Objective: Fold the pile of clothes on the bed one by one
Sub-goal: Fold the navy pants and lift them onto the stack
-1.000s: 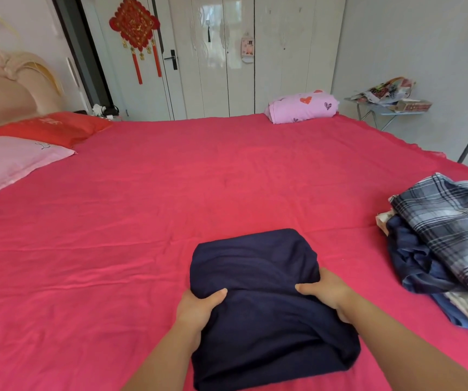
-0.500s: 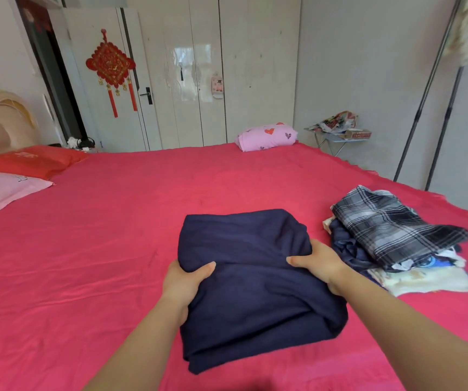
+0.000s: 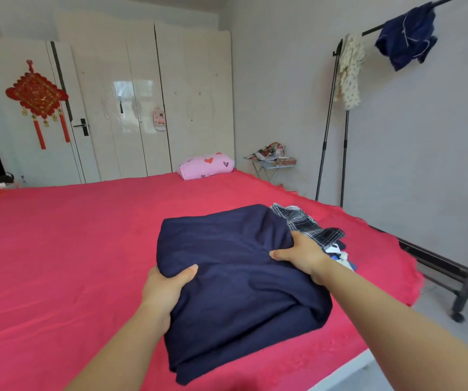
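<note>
Currently: folded navy garment [image 3: 235, 277] held over the red bed [image 3: 57, 249], just beside the plaid-topped pile [image 3: 309, 227]. Left hand [image 3: 165, 289] grip clasps its left edge, right hand [image 3: 303, 255] grip its right edge, thumbs on top.

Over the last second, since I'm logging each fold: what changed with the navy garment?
The folded navy garment was carried right, toward the clothes pile, and now hides part of the plaid shirt. Nothing was let go: left hand and right hand still grip its sides. The pile stayed on the bed.
</note>
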Tool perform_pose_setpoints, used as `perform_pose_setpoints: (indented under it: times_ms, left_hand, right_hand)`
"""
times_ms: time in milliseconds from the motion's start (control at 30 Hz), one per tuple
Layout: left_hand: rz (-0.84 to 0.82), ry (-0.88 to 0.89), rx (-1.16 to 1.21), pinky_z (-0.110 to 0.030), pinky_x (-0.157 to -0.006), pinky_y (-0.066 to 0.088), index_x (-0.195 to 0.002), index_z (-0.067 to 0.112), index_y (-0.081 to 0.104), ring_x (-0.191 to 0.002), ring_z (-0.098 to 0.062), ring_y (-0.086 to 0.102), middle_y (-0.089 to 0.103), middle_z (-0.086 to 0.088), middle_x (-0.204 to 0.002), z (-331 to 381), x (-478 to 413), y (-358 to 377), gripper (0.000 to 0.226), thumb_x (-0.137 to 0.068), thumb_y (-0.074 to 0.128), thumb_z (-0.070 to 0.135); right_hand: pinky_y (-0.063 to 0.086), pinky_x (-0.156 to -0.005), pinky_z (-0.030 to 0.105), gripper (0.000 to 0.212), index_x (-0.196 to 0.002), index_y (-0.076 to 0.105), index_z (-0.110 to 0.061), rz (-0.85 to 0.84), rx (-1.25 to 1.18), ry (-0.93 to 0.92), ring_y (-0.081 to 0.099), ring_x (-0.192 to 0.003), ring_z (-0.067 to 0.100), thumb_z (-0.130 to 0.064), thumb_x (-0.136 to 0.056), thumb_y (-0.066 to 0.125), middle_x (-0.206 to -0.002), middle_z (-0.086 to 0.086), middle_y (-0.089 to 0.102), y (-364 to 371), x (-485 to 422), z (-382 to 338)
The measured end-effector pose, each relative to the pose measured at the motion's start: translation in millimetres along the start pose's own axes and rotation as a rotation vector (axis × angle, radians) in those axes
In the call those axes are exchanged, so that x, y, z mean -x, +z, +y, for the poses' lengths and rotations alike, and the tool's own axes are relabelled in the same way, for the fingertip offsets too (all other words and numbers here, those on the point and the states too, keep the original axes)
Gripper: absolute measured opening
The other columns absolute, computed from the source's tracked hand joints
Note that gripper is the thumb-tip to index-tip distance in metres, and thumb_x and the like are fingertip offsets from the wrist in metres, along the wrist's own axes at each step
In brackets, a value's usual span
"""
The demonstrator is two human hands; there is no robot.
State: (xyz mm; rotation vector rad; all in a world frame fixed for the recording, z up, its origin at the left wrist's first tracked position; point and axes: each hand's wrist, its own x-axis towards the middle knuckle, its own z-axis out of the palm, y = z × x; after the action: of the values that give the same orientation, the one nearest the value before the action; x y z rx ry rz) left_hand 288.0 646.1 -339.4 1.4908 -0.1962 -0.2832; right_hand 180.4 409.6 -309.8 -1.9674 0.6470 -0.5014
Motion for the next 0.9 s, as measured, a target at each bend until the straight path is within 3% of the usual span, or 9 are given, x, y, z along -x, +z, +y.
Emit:
perform_pose_setpoints:
  times_ms: [233,367,500,567,633,733,833,900]
  left_hand:
    - [-0.071,-0.021,-0.015,-0.043,-0.085,0.054,-0.114,0.012,0.060,-0.093,-0.028,0.066,0.069,-0.009,-0.105,9.5,-32.2,57.5,0.045,-0.073,0.079,0.015]
    - [-0.180,0.046,-0.108,-0.038,-0.080,0.054,-0.109,0.011,0.064,-0.090,-0.027,0.068,0.071,-0.009,-0.101,33.2,-83.0,93.1,0.036,-0.075,0.076,0.012]
    - [-0.337,0.136,-0.252,-0.036,-0.082,0.053,-0.113,0.014,0.063,-0.094,-0.024,0.067,0.070,-0.006,-0.106,60.6,-151.1,143.1,0.039,-0.076,0.076,0.012]
    - [-0.415,0.170,-0.321,-0.039,-0.087,0.053,-0.114,0.015,0.063,-0.097,-0.024,0.066,0.069,-0.005,-0.108,66.9,-188.5,173.0,0.041,-0.075,0.076,0.011]
    - [-0.495,0.216,-0.397,-0.041,-0.094,0.050,-0.117,0.016,0.061,-0.101,-0.023,0.064,0.067,-0.003,-0.112,69.1,-225.2,205.5,0.046,-0.074,0.076,0.009]
    - [-0.610,0.320,-0.561,-0.031,-0.093,0.045,-0.130,0.021,0.051,-0.108,-0.018,0.057,0.060,0.004,-0.120,71.5,-272.7,255.5,0.064,-0.073,0.077,0.009]
    - [-0.724,0.444,-0.774,-0.020,-0.089,0.037,-0.139,0.023,0.040,-0.115,-0.014,0.050,0.052,0.004,-0.132,72.6,-308.9,302.2,0.077,-0.073,0.078,0.011]
    - [-0.791,0.480,-0.863,-0.018,-0.094,0.033,-0.143,0.022,0.033,-0.124,-0.014,0.045,0.045,0.004,-0.139,65.2,-326.2,327.7,0.085,-0.072,0.078,0.012]
  right_hand:
    - [0.049,-0.088,0.034,0.034,-0.104,0.059,-0.018,0.056,-0.053,0.000,0.062,-0.095,0.019,-0.015,-0.074,0.076,-0.102,0.000,0.066,-42.0,-39.5,20.0]
    - [0.049,-0.066,0.025,0.031,-0.101,0.059,-0.018,0.174,-0.203,0.020,0.062,-0.083,0.011,-0.014,-0.075,0.075,-0.098,-0.002,0.067,-54.5,-70.7,37.3]
    - [0.051,-0.085,0.037,0.033,-0.106,0.059,-0.016,0.358,-0.326,0.071,0.063,-0.094,0.021,-0.017,-0.076,0.074,-0.102,0.001,0.066,-62.9,-106.8,54.2]
    - [0.050,-0.086,0.038,0.035,-0.108,0.059,-0.016,0.468,-0.359,0.082,0.062,-0.095,0.021,-0.019,-0.077,0.074,-0.103,0.000,0.066,-63.4,-122.9,65.0]
    - [0.050,-0.083,0.036,0.033,-0.106,0.059,-0.018,0.573,-0.430,0.090,0.063,-0.093,0.018,-0.020,-0.077,0.073,-0.102,-0.002,0.067,-58.5,-135.7,79.5]
    - [0.050,-0.078,0.033,0.026,-0.096,0.057,-0.024,0.715,-0.576,0.143,0.064,-0.090,0.014,-0.018,-0.077,0.073,-0.097,-0.006,0.068,-36.6,-144.1,101.6]
    - [0.051,-0.084,0.035,0.038,-0.102,0.057,-0.024,0.817,-0.678,0.239,0.065,-0.094,0.013,-0.012,-0.072,0.077,-0.101,-0.008,0.069,-5.1,-142.9,118.9]
    - [0.052,-0.078,0.020,0.049,-0.107,0.055,-0.023,0.870,-0.608,0.307,0.064,-0.091,0.011,-0.009,-0.067,0.081,-0.100,-0.008,0.068,10.6,-142.3,124.9]
